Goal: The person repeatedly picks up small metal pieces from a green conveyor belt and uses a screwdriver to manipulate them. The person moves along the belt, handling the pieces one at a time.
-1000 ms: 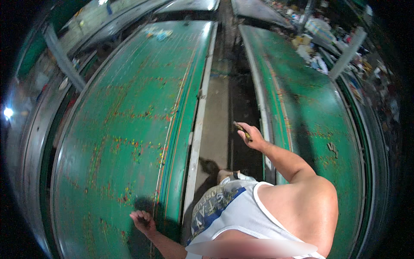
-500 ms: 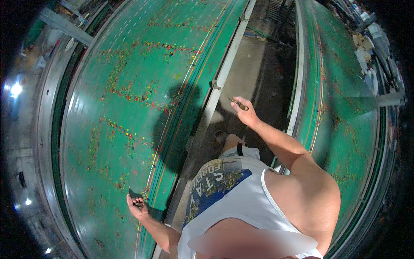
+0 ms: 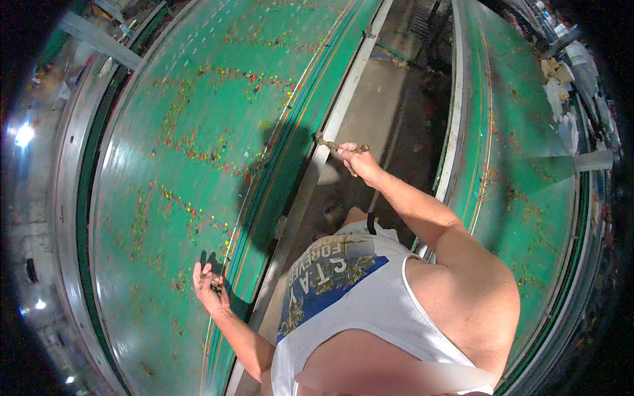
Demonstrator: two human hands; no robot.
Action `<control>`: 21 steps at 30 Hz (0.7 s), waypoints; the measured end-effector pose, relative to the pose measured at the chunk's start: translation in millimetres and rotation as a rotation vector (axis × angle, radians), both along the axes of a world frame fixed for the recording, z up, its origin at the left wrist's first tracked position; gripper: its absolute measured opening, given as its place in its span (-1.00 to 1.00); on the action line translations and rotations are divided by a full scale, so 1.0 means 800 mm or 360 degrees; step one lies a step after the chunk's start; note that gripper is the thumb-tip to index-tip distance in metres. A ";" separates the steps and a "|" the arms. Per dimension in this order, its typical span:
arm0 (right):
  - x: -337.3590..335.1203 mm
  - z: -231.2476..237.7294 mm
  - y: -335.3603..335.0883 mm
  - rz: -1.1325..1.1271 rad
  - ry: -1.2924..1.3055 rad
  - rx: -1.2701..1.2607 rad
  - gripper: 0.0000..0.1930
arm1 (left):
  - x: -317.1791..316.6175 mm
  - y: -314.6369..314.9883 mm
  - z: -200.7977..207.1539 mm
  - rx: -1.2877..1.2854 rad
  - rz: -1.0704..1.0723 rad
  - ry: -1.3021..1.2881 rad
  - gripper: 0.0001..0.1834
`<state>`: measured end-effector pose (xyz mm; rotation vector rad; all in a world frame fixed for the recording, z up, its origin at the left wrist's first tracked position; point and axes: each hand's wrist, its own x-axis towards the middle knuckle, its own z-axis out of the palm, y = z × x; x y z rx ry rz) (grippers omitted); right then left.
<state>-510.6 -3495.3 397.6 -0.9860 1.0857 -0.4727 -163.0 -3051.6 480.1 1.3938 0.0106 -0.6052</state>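
Observation:
My right hand is closed around a short, brownish metal piece whose exact kind I cannot make out. Its front end is at a small clamp-like fitting on the pale metal rail; whether they touch is unclear. Over the left green printed surface, my left hand is palm up with its fingers partly curled. Several small dark pieces lie in that hand, too small to name. Its shadow falls on the green surface just beyond the fingertips.
A narrow walkway runs between two long tables. On the right is another green printed surface, bordered by a pale rail. Assorted items are piled at the far right. Another fitting sits farther along the left rail.
My right hand has moved left with the brownish piece, to the fitting on the rail. My left hand has shifted slightly forward, and its fingers have opened somewhat around the small pieces.

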 end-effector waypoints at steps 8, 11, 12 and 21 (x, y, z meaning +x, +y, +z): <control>-0.007 0.004 -0.015 -0.0075 -0.0623 0.0991 -0.70 | -0.014 -0.146 -0.018 0.0175 -0.0604 -0.0286 -0.54; -0.007 -0.005 -0.019 -0.0077 -0.0671 0.1024 -0.69 | -0.031 -0.195 -0.026 0.0336 -0.0866 -0.0527 -0.59; -0.009 -0.008 -0.020 -0.0085 -0.0665 0.1060 -0.69 | -0.038 -0.205 -0.027 0.0345 -0.0949 -0.0646 -0.61; -0.004 -0.062 -0.020 0.0230 -0.0189 -0.0597 -0.80 | -0.112 -0.348 -0.042 0.0306 -0.1052 -0.1601 -0.60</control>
